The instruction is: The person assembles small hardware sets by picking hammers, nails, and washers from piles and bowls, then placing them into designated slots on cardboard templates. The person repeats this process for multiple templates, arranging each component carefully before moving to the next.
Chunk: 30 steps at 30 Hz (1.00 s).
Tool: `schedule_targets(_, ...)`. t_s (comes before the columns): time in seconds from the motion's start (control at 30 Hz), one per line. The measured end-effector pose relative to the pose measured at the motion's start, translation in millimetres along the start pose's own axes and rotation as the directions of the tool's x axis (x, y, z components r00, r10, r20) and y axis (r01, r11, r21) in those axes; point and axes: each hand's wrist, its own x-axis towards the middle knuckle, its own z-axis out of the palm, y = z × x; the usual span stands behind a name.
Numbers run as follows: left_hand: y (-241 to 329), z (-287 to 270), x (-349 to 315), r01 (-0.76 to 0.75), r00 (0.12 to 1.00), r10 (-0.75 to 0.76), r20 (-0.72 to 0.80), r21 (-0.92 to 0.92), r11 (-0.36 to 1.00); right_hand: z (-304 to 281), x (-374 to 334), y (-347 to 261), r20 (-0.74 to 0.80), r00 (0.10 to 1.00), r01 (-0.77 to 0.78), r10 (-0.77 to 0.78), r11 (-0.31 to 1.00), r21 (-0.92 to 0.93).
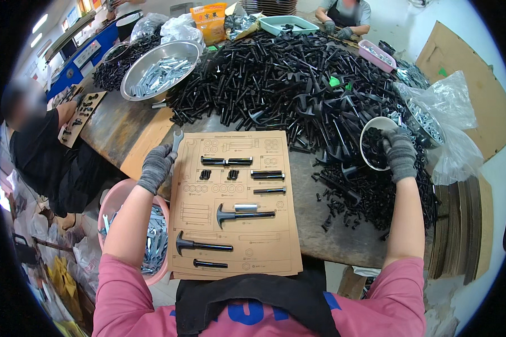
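In my gloved left hand [157, 163] is a silver open-end wrench [177, 140], its jaw pointing up beside the top left corner of a brown cardboard sheet [208, 194]. Outlines of parts are printed on the sheet. Black bolts [226, 161], small black screws [206, 174], a silver tube [245, 208] and two T-shaped black pieces [246, 215] lie on it. My gloved right hand [400, 153] reaches into a white bowl [376, 123] of small black parts at the right. Its fingertips are hidden among those parts, and what they grip cannot be made out.
A large heap of black bolts [253, 84] covers the table's far side. At the left stand a steel bowl [162, 67] of silver tubes and a pink tub [166, 216] of wrenches. Co-workers sit at the left [34, 135] and far right [348, 14]. Cardboard sheets [458, 224] are stacked at the right.
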Motion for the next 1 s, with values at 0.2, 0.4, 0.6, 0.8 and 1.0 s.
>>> schedule_targets(0.2, 3.0, 16.2, 10.1, 0.050, 0.996, -0.049, 0.070, -0.002, 0.999, -2.3, 37.9, -31.8, 0.284, 0.956, 0.099, -0.076, 0.993, -0.068)
schedule_targets(0.4, 2.2, 34.1, 27.8, 0.040, 0.987, -0.059, 0.152, 0.127, 0.991, 6.6, 44.7, -12.4, 0.284, 0.927, 0.287, -0.245, 0.951, -0.117)
schedule_targets(0.6, 37.4, 23.7, 16.9, 0.082, 0.975, -0.155, 0.157, 0.393, 0.916, 16.7, 38.9, -15.4, 0.150, 0.965, 0.247, -0.214, 0.933, -0.262)
schedule_targets(0.8, 37.7, 23.5, 5.7, 0.072, 0.979, -0.149, 0.140, 0.444, 0.893, 21.1, 32.1, -4.1, -0.129, 0.973, 0.194, -0.189, 0.981, 0.024)
schedule_targets(1.0, 37.4, 23.3, 2.4, 0.122, 0.971, -0.198, 0.136, 0.432, 0.894, 13.0, 21.9, -13.5, -0.219, 0.975, 0.050, -0.024, 0.992, 0.114)
